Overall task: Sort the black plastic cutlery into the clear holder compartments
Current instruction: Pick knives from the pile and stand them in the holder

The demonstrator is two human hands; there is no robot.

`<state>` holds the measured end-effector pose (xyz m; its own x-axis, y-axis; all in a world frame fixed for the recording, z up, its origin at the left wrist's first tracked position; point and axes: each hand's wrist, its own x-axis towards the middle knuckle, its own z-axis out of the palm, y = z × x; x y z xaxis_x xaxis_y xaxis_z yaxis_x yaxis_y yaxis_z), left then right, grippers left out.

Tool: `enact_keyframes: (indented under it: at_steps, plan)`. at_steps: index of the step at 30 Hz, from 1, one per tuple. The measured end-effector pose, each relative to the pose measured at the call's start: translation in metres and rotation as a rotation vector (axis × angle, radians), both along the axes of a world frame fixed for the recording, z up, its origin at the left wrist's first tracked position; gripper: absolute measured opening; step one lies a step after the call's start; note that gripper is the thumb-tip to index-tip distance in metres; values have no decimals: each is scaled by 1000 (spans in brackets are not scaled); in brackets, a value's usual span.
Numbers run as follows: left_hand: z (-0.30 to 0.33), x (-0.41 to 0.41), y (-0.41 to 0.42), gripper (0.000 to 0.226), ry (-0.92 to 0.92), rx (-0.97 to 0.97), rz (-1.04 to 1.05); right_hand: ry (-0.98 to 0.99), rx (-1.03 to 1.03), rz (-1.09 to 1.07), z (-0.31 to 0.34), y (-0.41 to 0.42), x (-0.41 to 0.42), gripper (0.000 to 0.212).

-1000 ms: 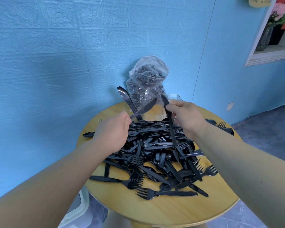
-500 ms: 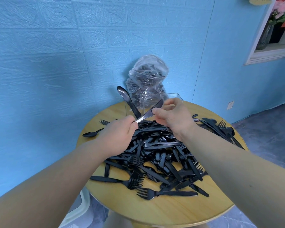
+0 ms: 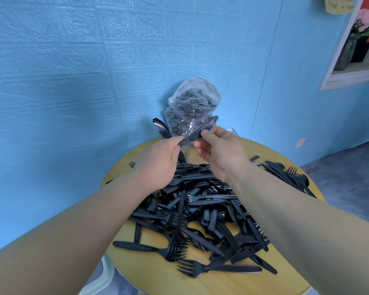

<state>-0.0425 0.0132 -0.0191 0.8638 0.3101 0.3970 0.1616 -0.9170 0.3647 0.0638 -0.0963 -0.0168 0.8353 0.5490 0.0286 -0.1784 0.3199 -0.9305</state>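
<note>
Two bare hands meet above the far edge of the round wooden table (image 3: 158, 279), sharing one black plastic knife (image 3: 202, 129) held up in the air. Left hand (image 3: 156, 165): thumb and forefinger pinch the handle end. Right hand (image 3: 219, 154): fingertips and thumb nip the blade near its middle, other fingers loosely curled; the rounded tip juts up to the right, in front of the crumpled clear plastic bag (image 3: 192, 105) of more cutlery against the blue wall.

Clear acrylic holder (image 3: 232, 130) — largely hidden behind the hands; only an upper corner and a faint vertical wall show, so its compartments cannot be told apart. One black utensil (image 3: 160, 127) leans at its left side, seemingly already inside.

Unsorted heap of black plastic forks, knives and spoons (image 3: 200, 211) covers the table's middle, so most of the task appears to remain.

Risks, as judged from here — a two-point fingertip hold on smooth plastic may slip during hand-over, dropping the knife back on the heap; the transparent walls are hard to see, so the knife may land in the wrong compartment; a forearm may sweep pieces off the table edge.
</note>
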Motion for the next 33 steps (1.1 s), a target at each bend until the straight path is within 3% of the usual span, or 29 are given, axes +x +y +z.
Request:
enact_keyframes:
  at_steps: [2,5,9,14,23,25,33]
  plan:
    - [5,11,11,37,-21,-6,-16,-5,52,3,11,11,6,14]
    - [6,22,41,39,-25,56,72,-249,-16,-87,30,23,26,16]
    - [-14,28,81,40,52,177,195,-746,-306,-184,55,36,59,13]
    - [-37,38,97,43,150,209,126,-1098,-623,12,61,71,81,8]
    - [-50,40,106,48,151,197,56,-1138,-857,344,22,113,87,13]
    - [-51,40,107,49,150,199,49,-1130,-855,342,9,116,85,5]
    - [-58,38,108,54,112,194,30,-1172,-748,132,-10,123,81,16]
